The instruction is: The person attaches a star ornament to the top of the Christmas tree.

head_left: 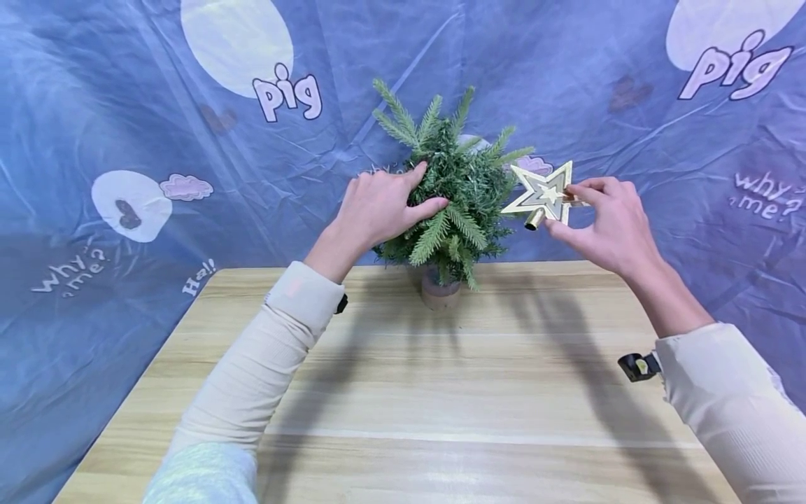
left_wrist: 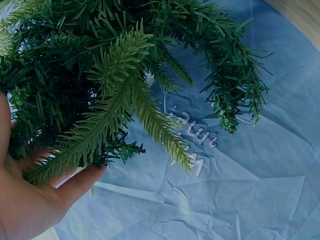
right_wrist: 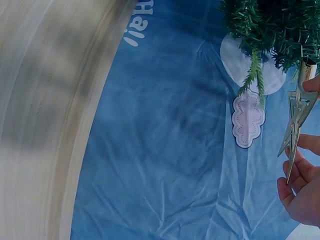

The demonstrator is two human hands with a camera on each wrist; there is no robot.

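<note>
"Blue cloth point(head_left: 352, 42) hangs behind a pale wood-grain desk point(head_left: 441, 392). What's standing there?"

"A small green tree point(head_left: 466, 175), its pot point(head_left: 439, 294) on the far part of the desk."

"And the left hand point(head_left: 374, 203)?"

"Up against the tree's left side, grip loose: thumb and forefinger apart, touching the needles."

"What about the right hand point(head_left: 611, 220)?"

"Its grip pinches a gold star point(head_left: 550, 194) between thumb and fingers, raised above the desk, just right of the tree."

"How is the star turned?"

"Tilted, its short tube point(head_left: 535, 218) pointing down and leftward. Whether its points touch the branches, I can't tell."
</note>
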